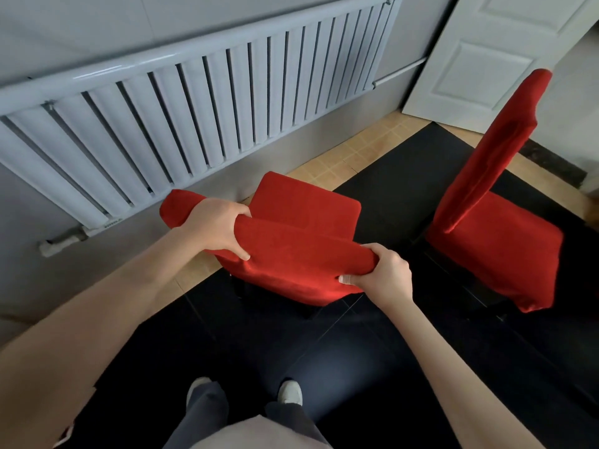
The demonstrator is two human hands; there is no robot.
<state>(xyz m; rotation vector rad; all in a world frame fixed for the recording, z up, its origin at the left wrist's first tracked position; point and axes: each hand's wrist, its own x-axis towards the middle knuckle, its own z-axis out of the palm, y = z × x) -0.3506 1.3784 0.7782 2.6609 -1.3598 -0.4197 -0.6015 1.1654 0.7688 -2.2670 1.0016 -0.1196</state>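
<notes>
**Step in hand (judged):** handling the chair (301,241) by the top of its backrest (291,257), either to shift it or to settle its red cover (285,280).

**Position.** The chair stands just in front of the radiator (194,92), near the end where the lower pipe leaves it. Its seat (304,205) faces the radiator. The backrest is on the side away from the radiator, towards the person. A second chair (492,247) in the same red fabric stands further out from the radiator, well apart from the first.

**Grip.** The left hand (217,228) wraps the top edge of the backrest, fingers curled over the radiator side and thumb on the near face. The right hand (382,273) clamps the opposite top corner, with fabric bunched between thumb and curled fingers. Both hands are closed on the covered backrest.

**Procedure.**
1. Keep the hands spread towards the two corners so that the load stays even.
2. Grip the frame through the fabric. Holding the cloth alone will probably pull the cover loose.
3. If moving the chair, lift or tilt it evenly and draw it away from the radiator. Twisting risks striking the radiator fins.
4. If smoothing the cover, pull both corners down together so that the seam sits square.
</notes>
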